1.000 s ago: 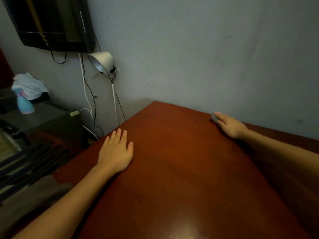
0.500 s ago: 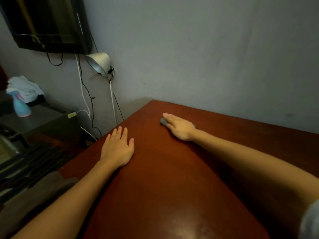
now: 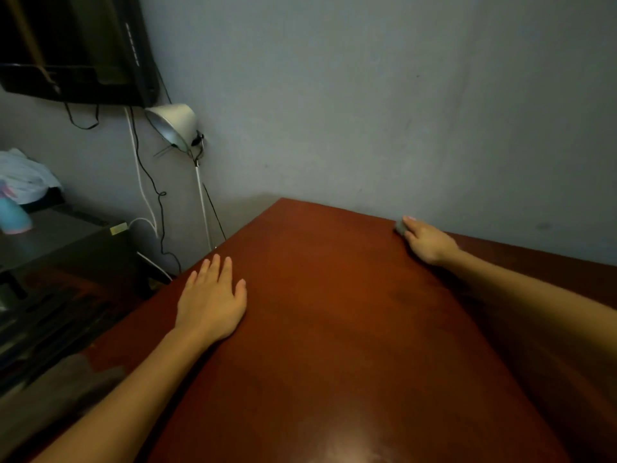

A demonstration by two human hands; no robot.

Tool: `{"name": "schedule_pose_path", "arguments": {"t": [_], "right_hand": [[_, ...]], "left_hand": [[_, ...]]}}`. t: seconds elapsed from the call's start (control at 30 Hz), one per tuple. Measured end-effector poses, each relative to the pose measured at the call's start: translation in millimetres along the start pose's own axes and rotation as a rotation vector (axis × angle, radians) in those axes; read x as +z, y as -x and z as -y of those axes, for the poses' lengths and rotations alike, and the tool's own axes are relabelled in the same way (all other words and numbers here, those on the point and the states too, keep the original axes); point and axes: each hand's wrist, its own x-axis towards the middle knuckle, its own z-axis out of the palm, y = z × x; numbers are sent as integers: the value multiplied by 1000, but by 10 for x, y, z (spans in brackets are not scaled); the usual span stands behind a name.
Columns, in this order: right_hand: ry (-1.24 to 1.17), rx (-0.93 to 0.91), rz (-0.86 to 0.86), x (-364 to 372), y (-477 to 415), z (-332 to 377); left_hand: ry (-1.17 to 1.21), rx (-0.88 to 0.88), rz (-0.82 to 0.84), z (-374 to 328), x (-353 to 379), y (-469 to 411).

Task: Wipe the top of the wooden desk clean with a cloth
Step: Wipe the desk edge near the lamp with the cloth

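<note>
Left hand (image 3: pixel 212 300): flat on the bench (image 3: pixel 334 345), palm down, near the left edge. All 5 fingers are straight and slightly spread, and it holds nothing.

Right hand (image 3: pixel 429 240): at the far edge of the bench, right of centre, just beside the grey wall (image 3: pixel 367 111). Its fingers lie forward over the cloth (image 3: pixel 398 227) and press it onto the wood. They are stretched out rather than wrapped round it (the thumb is hidden, so its position cannot be told).

Cloth: small and grey. Only a bit of it shows past the fingertips on the left side of the hand, and the rest is under the hand. It touches the bench top at the far edge.

Bench top: reddish-brown wood, glossy, with a pale reflection at the near edge.

Surroundings: white lamp (image 3: pixel 173 123) on a thin pole beyond the far-left corner, with cables (image 3: pixel 153 192) hanging beside it. Dark screen (image 3: pixel 76 48) mounted upper left. A low dark cabinet (image 3: pixel 66 238) at left carries 1 blue bottle (image 3: pixel 13 217).
</note>
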Motion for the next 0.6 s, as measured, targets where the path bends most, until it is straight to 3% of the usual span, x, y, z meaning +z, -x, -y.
{"name": "schedule_pose_path", "arguments": {"t": [0.17,0.4,0.6], "right_hand": [[16,-9,15,193,-392,574],[45,-399,97,384,205,1448],[53,-727,116,248,1372,1386]], "left_hand": [[16,-4,-13,1,3,-27],[30,-8,6,0,-26,-2],[51,2,4,4,-75,80]]}}
